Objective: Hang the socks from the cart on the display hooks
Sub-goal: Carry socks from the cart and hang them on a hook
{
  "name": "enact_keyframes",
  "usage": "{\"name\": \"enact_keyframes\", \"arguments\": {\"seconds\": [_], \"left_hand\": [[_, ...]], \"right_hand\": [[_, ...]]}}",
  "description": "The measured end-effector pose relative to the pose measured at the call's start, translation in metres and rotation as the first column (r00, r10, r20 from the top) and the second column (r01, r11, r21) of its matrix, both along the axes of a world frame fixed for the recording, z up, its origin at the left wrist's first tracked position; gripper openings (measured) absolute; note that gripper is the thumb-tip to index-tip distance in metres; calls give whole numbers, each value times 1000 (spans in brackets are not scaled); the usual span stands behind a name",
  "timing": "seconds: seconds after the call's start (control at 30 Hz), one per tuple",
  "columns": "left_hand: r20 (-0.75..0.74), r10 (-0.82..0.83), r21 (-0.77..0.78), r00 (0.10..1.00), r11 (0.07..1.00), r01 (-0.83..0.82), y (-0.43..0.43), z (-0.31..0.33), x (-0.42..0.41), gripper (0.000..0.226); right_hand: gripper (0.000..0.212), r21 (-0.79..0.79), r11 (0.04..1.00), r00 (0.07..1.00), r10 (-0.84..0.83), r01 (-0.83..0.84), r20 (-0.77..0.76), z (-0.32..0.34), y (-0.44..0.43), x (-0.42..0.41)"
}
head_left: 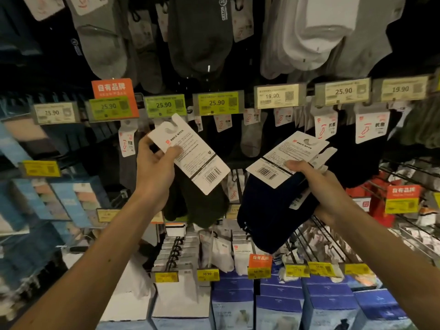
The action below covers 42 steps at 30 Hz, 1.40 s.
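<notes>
Both hands are up at the display, each with stock in it. The left hand [154, 170] pinches a green sock pack [190, 153] by its white backing card, thumb flat on the printed face, fingers curled behind. From that grip the card runs on a slant. The hanger cut-out [172, 126] lies just above the thumb, leaning up and away toward the rack. The barcode end and the dark green socks drop down past the inner side of the palm. So the long axis is tilted, not upright, with the cut-out end leading. Right over that cut-out, almost touching it, sits a lime price label [164, 104] reading 25.90. The hook behind it I can't make out; it's lost in the dark.

The right hand [319, 186] is clamped round a navy bundle [269, 222], thumb on the uppermost card, fingers underneath. Several cards fan out past the thumb, their hanger ends pointing up and outward. That bundle sits lower, well short of the labels.

My read: the left pack goes first, since it's the nearer one. The card wants rolling upright and easing in under the label so the cut-out catches the prong. The risk is snagging the label instead. The cart is nowhere in sight.
</notes>
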<state>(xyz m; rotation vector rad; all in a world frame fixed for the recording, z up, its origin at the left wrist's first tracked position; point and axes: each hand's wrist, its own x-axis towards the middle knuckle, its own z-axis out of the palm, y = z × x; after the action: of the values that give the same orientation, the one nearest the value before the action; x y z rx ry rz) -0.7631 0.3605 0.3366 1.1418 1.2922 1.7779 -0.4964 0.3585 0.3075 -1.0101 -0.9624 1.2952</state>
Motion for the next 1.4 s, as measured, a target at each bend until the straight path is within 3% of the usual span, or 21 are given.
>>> {"name": "enact_keyframes", "arguments": {"seconds": [0.1, 0.23, 0.43, 0.5, 0.57, 0.63, 0.73, 0.87, 1.0, 1.1, 1.2, 1.4], "left_hand": [[-36, -119, -11, 992, 993, 118, -5, -1, 2, 30], [-53, -208, 36, 977, 977, 210, -8, -5, 8, 27], [-68, -164, 53, 984, 984, 168, -3, -9, 13, 20], [-3, -127, 6, 992, 992, 127, -3, -9, 13, 16], [133, -183, -55, 974, 980, 192, -3, -8, 13, 33], [166, -294, -93, 941, 946, 312, -3, -8, 14, 60], [93, -394, -115, 914, 908, 403, -6, -15, 26, 62], [0, -334, -110, 942, 937, 332, -3, -30, 43, 59], [-313, -206, 10, 927, 975, 220, 2, -36, 49, 46], [-408, -262, -60, 875, 964, 260, 2, -42, 49, 64], [-356, -365, -158, 860, 931, 330, -6, -39, 51, 72], [-164, -503, -225, 848, 857, 465, -14, -38, 45, 56]], "right_hand": [[12, 15, 1000, 1000, 17, -17, 13, 2, 1, -8], [16, 36, 998, 998, 55, -56, 26, 6, 2, -15], [19, 69, 995, 995, 72, -77, 71, 8, 1, -18], [18, 64, 995, 994, 75, -80, 79, 8, 2, -18], [17, 65, 994, 993, 82, -88, 82, 8, 1, -17], [14, 78, 992, 993, 90, -97, 81, 9, 0, -18], [15, 92, 988, 989, 115, -123, 92, 11, 1, -20], [18, 93, 987, 986, 123, -134, 111, 14, 2, -24], [19, 84, 989, 986, 106, -118, 130, 15, 4, -24], [20, 94, 990, 986, 92, -106, 142, 15, 5, -25], [21, 97, 991, 986, 77, -92, 149, 15, 5, -26], [18, 91, 989, 981, 103, -119, 166, 13, 6, -30]]}}
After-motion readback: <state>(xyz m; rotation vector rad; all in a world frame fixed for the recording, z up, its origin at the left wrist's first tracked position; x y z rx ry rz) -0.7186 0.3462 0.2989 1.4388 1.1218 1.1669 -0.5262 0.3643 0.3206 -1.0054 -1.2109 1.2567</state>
